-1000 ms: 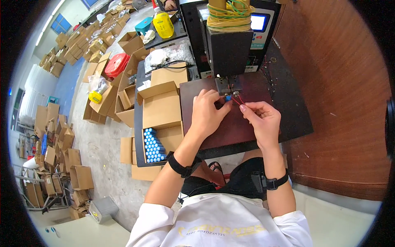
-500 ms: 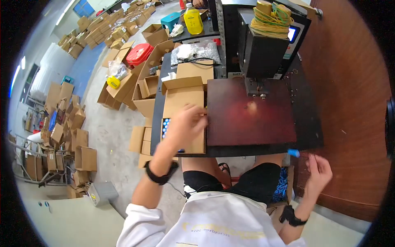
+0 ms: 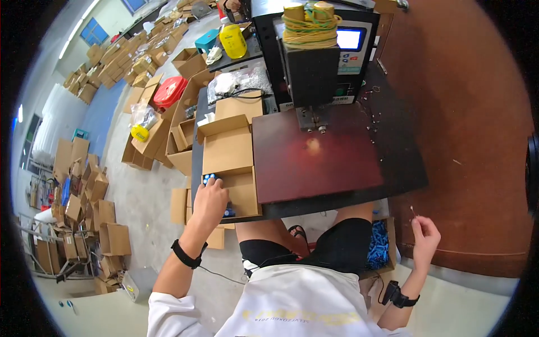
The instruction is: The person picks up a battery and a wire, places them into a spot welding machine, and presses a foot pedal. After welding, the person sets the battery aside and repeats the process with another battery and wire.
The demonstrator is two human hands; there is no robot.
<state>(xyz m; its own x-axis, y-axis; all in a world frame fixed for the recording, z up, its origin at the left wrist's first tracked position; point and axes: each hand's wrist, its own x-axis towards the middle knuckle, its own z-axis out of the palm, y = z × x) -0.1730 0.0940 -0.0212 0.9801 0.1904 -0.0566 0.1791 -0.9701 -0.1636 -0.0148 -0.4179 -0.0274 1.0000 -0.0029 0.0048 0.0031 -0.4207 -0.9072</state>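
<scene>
A seated worker's left hand (image 3: 210,201) reaches into an open cardboard box (image 3: 242,191) at the left edge of the bench, fingers curled down over blue cylindrical cells (image 3: 209,178); whether a cell is already gripped cannot be told. The right hand (image 3: 425,237) is held out low to the right, well apart from the bench, thumb and forefinger pinched on a small thin strip (image 3: 412,211). The dark red work plate (image 3: 314,157) under the black machine (image 3: 314,62) lies bare, with nothing under the head. A bin of blue cells (image 3: 379,247) sits by the right thigh. Judging by this, one cycle seems over and the next barely begun: a fresh cell is being fetched, and placing it under the head is left.
</scene>
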